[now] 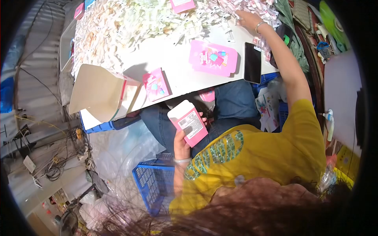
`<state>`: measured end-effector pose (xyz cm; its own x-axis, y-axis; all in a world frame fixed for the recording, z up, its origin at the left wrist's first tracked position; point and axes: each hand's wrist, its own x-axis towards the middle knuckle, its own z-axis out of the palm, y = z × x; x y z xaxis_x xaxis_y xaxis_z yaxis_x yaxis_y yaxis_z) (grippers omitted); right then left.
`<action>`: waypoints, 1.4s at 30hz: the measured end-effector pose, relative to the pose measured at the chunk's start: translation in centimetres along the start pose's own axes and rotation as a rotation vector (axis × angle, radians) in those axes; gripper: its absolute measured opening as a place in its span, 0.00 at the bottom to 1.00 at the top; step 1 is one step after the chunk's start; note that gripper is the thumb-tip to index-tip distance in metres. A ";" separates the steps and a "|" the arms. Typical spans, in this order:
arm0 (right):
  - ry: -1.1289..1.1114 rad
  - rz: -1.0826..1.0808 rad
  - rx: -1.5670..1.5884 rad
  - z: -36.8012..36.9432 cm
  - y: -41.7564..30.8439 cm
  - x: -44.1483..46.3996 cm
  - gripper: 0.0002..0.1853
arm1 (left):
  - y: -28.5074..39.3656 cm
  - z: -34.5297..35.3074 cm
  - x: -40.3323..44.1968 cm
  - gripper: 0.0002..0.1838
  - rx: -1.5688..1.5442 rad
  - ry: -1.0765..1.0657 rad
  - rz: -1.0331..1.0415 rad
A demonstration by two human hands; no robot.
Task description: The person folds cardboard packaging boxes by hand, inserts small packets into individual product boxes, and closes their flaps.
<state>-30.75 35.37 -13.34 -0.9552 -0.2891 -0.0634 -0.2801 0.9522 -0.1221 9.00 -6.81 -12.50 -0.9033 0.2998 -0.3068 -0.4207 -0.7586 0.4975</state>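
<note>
My left hand (182, 147) is closed round a pink box (190, 125) above my lap. The box's white label with a barcode faces up, and a pale flap stands at its top end. At the far right of the table, my right hand (249, 20) reaches into a large pile of small clear sachets (157, 23). Its fingers look bent together at the pile's edge; what they hold, if anything, is hidden. On the white tabletop (173, 59) lie a flat pink carton (213, 58) and a smaller pink box (156, 84).
A black-screened phone (252, 63) lies at the table's right edge. An open cardboard box (96, 94) stands at the near left corner. A blue basket (153, 185) is beside my left arm, near clear plastic bags (122, 151). Another pink box (182, 4) rests on the pile.
</note>
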 end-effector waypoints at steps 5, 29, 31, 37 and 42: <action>0.104 -0.070 -0.029 3.5 0.8 -0.2 0.27 | 0.4 0.0 -0.4 0.50 -0.067 -0.010 0.039; -0.575 -0.602 1.783 -5.5 -30.3 -13.6 0.15 | 0.3 2.5 3.8 0.54 -0.082 -0.231 -0.082; -0.575 -0.589 1.752 -4.1 -31.1 -13.9 0.16 | 0.2 2.3 3.7 0.55 -0.113 -0.271 -0.087; -0.501 -0.395 1.803 -2.6 -31.1 -14.8 0.16 | 0.2 1.8 3.6 0.56 -0.116 -0.281 -0.054; -0.410 -0.245 1.749 -1.8 -30.8 -15.4 0.16 | 0.6 1.8 3.6 0.57 -0.115 -0.306 -0.051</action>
<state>-7.64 10.71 -6.78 -0.7551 -0.6522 -0.0661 0.2756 -0.2242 -0.9348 5.36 -5.21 -11.84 -0.8721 0.4854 -0.0622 -0.4693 -0.7935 0.3875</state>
